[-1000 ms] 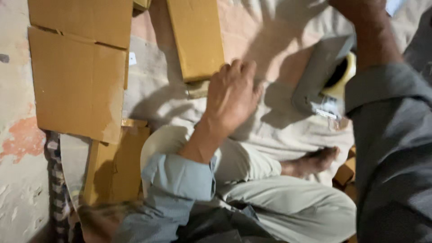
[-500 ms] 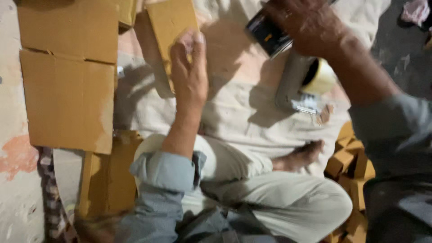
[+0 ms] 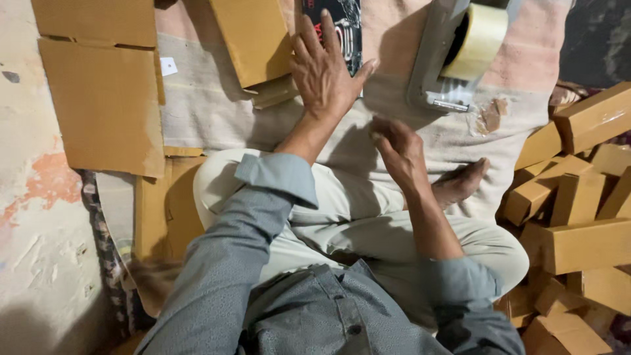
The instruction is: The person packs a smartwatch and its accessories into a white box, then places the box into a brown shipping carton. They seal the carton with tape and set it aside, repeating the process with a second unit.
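Black box [image 3: 345, 29], flat on the cloth [image 3: 420, 141] at the top of view, partly covered by the left hand [image 3: 325, 69]; printed face up, its far end cut off by the frame edge. Left hand: fingers spread and flat, palm down, resting on the black box's near end, gripping nothing. Brown box [image 3: 253, 39]: long, cardboard, just left of the black box and touching the left hand's edge, one end flap loose. Right hand [image 3: 401, 148]: lower, apart from the left, fingers loosely curled over the cloth; whether it pinches anything cannot be told. Tape gun [image 3: 453, 56]: grey, loaded with a roll of pale tape, lying on the cloth right of the black box, well clear of both hands. Tape scrap [image 3: 488, 117]: crumpled, brownish, just below the gun. Bare foot [image 3: 463, 184]: near the right hand, on the cloth. Flat cartons [image 3: 98, 85]: unfolded sheets at left, overlapping the cloth's edge. Box pile [image 3: 582, 217]: many long brown boxes heaped at right.
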